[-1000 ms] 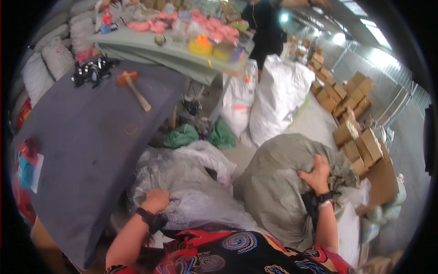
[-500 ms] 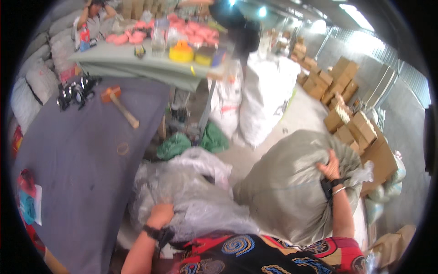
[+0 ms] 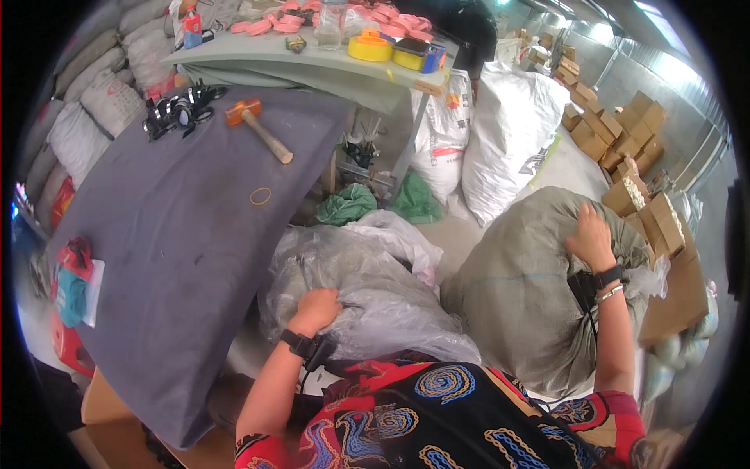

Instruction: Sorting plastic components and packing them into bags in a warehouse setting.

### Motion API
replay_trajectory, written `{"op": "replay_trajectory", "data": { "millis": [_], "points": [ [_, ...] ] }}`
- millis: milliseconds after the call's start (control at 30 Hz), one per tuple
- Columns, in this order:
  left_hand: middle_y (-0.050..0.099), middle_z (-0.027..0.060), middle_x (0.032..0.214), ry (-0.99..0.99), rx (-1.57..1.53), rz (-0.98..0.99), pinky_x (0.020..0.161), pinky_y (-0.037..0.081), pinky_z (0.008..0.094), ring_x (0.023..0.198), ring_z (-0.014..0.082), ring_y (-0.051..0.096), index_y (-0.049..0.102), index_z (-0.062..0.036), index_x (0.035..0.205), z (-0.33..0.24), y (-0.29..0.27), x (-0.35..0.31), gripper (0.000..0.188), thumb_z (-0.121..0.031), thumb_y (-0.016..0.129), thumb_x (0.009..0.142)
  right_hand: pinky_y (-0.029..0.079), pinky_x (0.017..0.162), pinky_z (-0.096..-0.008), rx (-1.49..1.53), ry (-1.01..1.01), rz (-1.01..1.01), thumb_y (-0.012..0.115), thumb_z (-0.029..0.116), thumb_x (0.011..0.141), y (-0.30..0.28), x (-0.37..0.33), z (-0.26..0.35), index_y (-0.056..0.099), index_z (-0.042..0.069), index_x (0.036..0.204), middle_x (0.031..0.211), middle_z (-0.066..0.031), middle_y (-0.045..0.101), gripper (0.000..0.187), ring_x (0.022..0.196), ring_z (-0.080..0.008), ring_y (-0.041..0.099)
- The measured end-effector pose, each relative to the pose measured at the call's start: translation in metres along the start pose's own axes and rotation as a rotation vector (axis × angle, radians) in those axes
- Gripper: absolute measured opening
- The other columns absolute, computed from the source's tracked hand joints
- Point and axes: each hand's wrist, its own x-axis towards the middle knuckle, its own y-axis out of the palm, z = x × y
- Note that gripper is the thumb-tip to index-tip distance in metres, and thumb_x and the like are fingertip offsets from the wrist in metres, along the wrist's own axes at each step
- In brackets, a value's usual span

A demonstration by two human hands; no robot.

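At the front of my body my left hand [image 3: 317,308] is closed on the crumpled top of a clear plastic bag [image 3: 375,285], fingers curled into the film. What fills this bag is hard to make out. To its right stands a bulging grey-green woven sack [image 3: 508,273]. My right hand [image 3: 591,237] lies on the upper right side of that sack, fingers extended against the cloth. A twist of clear plastic [image 3: 653,277] pokes out beside my right wrist. Both wrists carry dark bands.
On the left, a dark-cloth-covered table [image 3: 180,258] holds an orange-headed mallet [image 3: 269,141], a rubber band [image 3: 260,196] and black straps [image 3: 181,109]. Behind are a table with pink pieces [image 3: 391,19], white sacks [image 3: 508,141] and green cloth [image 3: 348,205]. Cardboard boxes [image 3: 641,117] line the right.
The view has shifted, so the scene sits farther right and higher. My left hand stays on the plastic bag; my right hand stays on the woven sack, its fingers closer together.
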Motion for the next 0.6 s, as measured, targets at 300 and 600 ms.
{"op": "replay_trajectory", "data": {
  "millis": [300, 600],
  "points": [
    [0.063, 0.0207, 0.094, 0.011, -0.012, -0.066, 0.08, 0.047, 0.0444, 0.091, 0.0376, 0.06, 0.064, -0.0047, 0.1, -0.013, -0.015, -0.02, 0.036, -0.031, 0.061, 0.076, 0.047, 0.081, -0.0415, 0.317, -0.832, 0.338, 0.067, 0.025, 0.071, -0.008, 0.007, 0.186, 0.058, -0.001, 0.104, 0.102, -0.022, 0.06, 0.043, 0.094, -0.0352, 0.059],
    [0.063, 0.019, 0.098, 0.133, -0.125, -0.291, 0.083, 0.046, 0.0418, 0.094, 0.0364, 0.059, 0.062, -0.0043, 0.104, -0.028, -0.032, -0.04, 0.034, -0.025, 0.061, 0.077, 0.048, 0.076, -0.0422, 0.55, -1.19, 0.533, 0.069, 0.043, 0.072, 0.058, -0.006, 0.312, 0.061, -0.007, 0.096, 0.09, -0.0239, 0.063, 0.056, 0.087, -0.0374, 0.061]
  ]
}}
